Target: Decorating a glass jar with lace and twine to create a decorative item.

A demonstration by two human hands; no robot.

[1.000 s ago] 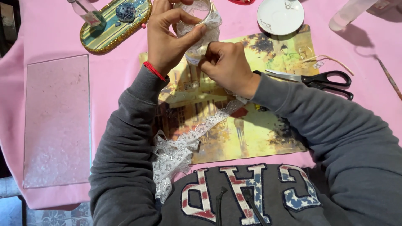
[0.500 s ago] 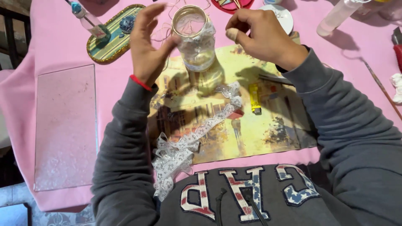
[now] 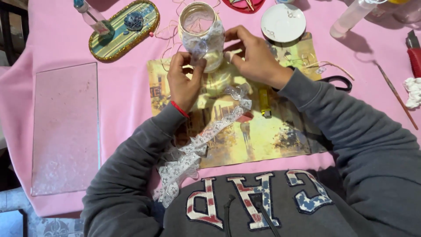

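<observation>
The left hand (image 3: 184,83) pinches white lace (image 3: 202,44) against the near side of a glass jar (image 3: 199,30), thumb and fingers closed on the lace where it wraps the jar's body. The right hand (image 3: 256,59) holds the jar's other side, fingers curled against the glass and the lace edge. A red band sits on the left wrist. Both arms wear grey sleeves.

The jar stands upright on the far edge of a yellow picture sheet (image 3: 263,136) that lies flat on the counter (image 3: 127,96), which is covered in pink cloth. The jar's mouth is open and faces the camera. From below the hands a loose strip of lace (image 3: 206,136) trails across the sheet toward the person's chest, ending in a bunch at the counter's near edge.

Just right of the strip lies a small yellow lighter (image 3: 264,103). Beyond the right wrist, black scissors (image 3: 337,81) rest partly under the sleeve. A round white lid (image 3: 283,22) lies just beyond the sheet's far right corner. Left of the jar sits an oval striped tray (image 3: 123,28) with a gold rim, a small bottle (image 3: 90,15) at its far end. A clear pane (image 3: 66,127) lies flat at the left of the counter, well apart from the hands. At far right are a thin brush (image 3: 397,96) and a plastic bottle (image 3: 351,15).
</observation>
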